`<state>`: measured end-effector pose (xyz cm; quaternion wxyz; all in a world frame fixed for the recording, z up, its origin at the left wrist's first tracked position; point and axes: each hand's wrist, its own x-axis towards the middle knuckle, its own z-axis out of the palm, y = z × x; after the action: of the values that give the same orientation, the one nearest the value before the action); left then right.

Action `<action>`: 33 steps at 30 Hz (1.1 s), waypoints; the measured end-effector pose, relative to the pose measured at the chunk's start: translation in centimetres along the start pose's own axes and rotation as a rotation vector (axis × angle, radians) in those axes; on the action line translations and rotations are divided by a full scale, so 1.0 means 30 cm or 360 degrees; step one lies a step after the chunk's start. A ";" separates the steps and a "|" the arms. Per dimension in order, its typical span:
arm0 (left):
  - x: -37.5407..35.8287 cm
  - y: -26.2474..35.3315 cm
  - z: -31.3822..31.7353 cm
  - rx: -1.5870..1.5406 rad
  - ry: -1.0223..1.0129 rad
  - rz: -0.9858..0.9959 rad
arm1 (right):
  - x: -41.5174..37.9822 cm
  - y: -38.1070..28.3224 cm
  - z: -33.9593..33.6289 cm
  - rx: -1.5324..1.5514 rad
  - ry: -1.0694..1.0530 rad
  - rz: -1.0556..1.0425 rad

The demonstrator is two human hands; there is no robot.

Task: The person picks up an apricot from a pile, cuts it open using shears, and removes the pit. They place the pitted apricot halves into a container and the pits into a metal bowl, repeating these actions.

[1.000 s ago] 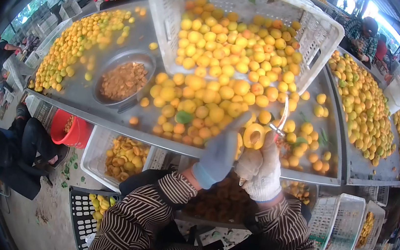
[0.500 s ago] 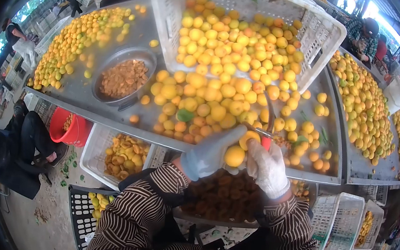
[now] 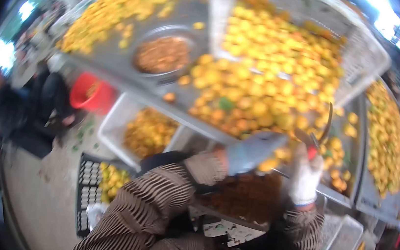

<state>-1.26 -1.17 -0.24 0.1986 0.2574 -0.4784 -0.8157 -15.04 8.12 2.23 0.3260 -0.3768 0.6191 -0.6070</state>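
My left hand, in a pale blue-grey glove, is closed around a yellow apricot, which is partly hidden below its fingers. To its right, my right hand wears a white glove and grips pruning shears by the red handles. The shears' blades stand apart and point up, the long curved one at the right. Past both hands, loose apricots lie heaped on the metal table. A white crate tipped on its side spills more of them. Motion blurs the view.
A metal bowl of brown pieces sits on the table. Below are a red bucket, a white crate of cut fruit, a black crate and a dark brown heap at my lap. A person sits at left.
The view has swung, so the table appears shifted right and tilted. The shears, earlier at the apricot between my hands, are now raised away from it, and my hands are farther apart.
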 end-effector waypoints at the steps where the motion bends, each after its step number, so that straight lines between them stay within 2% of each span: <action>1: -0.008 0.004 -0.002 -0.0043 -0.0016 -0.0033 | -0.006 -0.019 0.006 0.0240 0.0157 0.0057; 4: -0.045 0.057 0.037 0.0126 -0.0118 -0.0035 | 0.021 -0.076 -0.005 0.0759 0.0193 -0.0120; 5: -0.049 0.058 0.049 0.0186 -0.0073 -0.0039 | 0.030 -0.074 -0.011 0.1088 0.0075 -0.0164; 7: -0.045 0.024 0.052 0.0260 -0.0026 -0.0053 | 0.029 -0.077 -0.009 0.1297 0.0284 -0.0024; 10: -0.022 -0.057 0.037 0.0560 0.0013 -0.0020 | 0.034 -0.074 -0.006 0.1199 0.0174 -0.0153; 12: -0.020 -0.069 0.070 0.0600 0.0125 0.0369 | 0.035 -0.085 -0.006 0.1258 0.0204 -0.0145; 15: -0.027 -0.056 0.087 0.0434 -0.0023 0.0206 | 0.037 -0.088 -0.007 0.1289 0.0256 -0.0124; 19: -0.030 -0.068 0.110 0.0407 0.0038 0.0207 | 0.030 -0.064 -0.012 0.1120 0.0225 -0.0207; 21: -0.036 -0.064 0.125 0.0864 0.0182 0.0540 | 0.034 -0.049 -0.006 0.1135 0.0225 -0.0198; 28: -0.046 -0.073 0.129 0.1055 0.0227 0.0558 | 0.032 -0.062 0.009 0.1486 0.0100 -0.0023; 30: -0.025 -0.105 0.116 0.0903 0.0253 0.0834 | 0.034 -0.043 -0.002 0.1473 0.0098 0.0010; 31: -0.028 -0.102 0.115 0.0899 0.0257 0.0832 | 0.028 -0.051 0.002 0.1470 0.0096 0.0015; 33: -0.038 -0.082 0.110 0.0613 0.0157 0.0247 | 0.014 -0.077 0.012 0.1326 0.0101 0.0009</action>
<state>-2.56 2.86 -0.78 0.2311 0.2927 -0.6335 -0.6780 -14.79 7.62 4.55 0.4329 -0.1922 0.3314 -0.8160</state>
